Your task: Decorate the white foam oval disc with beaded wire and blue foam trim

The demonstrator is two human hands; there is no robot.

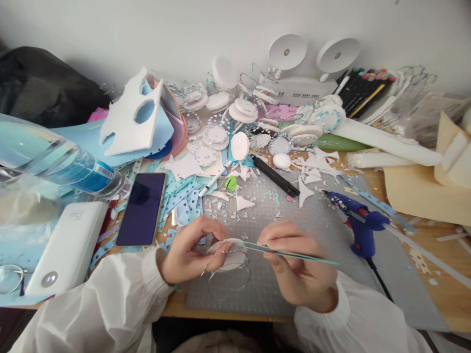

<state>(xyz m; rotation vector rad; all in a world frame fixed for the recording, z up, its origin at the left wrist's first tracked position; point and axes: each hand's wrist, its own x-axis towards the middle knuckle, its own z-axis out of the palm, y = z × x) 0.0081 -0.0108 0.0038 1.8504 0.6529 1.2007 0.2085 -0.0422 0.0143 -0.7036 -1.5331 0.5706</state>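
Observation:
My left hand [200, 245] pinches the rim of a small white foam disc [232, 262] above the front of the grey cutting mat [253, 294]. Loops of thin silvery wire [247, 282] hang around the disc. Between the thumb and fingers of my right hand [300, 260] is a narrow teal paper strip [320, 258], which looks doubled. Its left end reaches the disc's upper edge; whether it is stuck there I cannot tell. Beyond my hands lie a black pen-shaped cutter [275, 176], a bright green piece [231, 183] and white foam scraps [245, 203].
On the right rests a blue hot glue gun [355, 215] with its cord. To the left are a phone [142, 210], a white power bank [68, 250] and a plastic bottle [62, 157]. Several foam discs with star garlands [217, 135] crowd the back, near markers [362, 93].

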